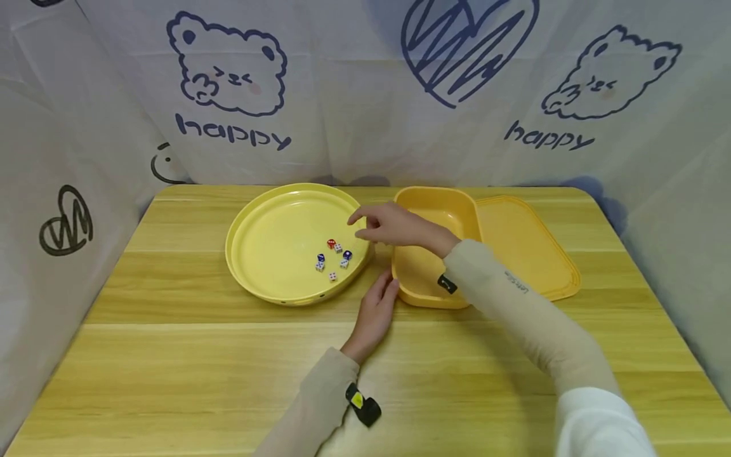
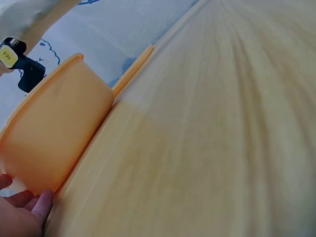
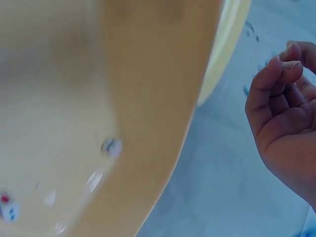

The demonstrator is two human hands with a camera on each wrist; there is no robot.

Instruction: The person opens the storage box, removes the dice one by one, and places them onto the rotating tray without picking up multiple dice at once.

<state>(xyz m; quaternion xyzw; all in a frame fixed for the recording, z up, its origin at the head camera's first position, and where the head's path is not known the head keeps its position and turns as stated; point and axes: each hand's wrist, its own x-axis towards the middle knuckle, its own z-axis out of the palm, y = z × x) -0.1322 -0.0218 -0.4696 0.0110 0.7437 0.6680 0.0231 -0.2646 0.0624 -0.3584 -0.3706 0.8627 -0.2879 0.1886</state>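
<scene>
Several small dice, red, blue and white, lie on the right part of a round yellow tray (image 1: pixel 268 238); one is a red die (image 1: pixel 331 244). My right hand (image 1: pixel 394 224) hovers over the tray's right edge and the near side of an orange box (image 1: pixel 431 303), fingers loosely bent, with nothing visible in them. Inside the box, the right wrist view shows a white die (image 3: pixel 112 147) and, at the lower left, more dice (image 3: pixel 9 210), blurred. My left hand (image 1: pixel 377 311) rests its fingers against the box's front left corner. The right forearm hides part of the box interior.
A flat orange lid (image 1: pixel 525 247) lies on the wooden table (image 1: pixel 228 368), right of the box and partly behind the right arm. A white cloth (image 1: pixel 348 95) with drawings hangs behind the table and along its sides.
</scene>
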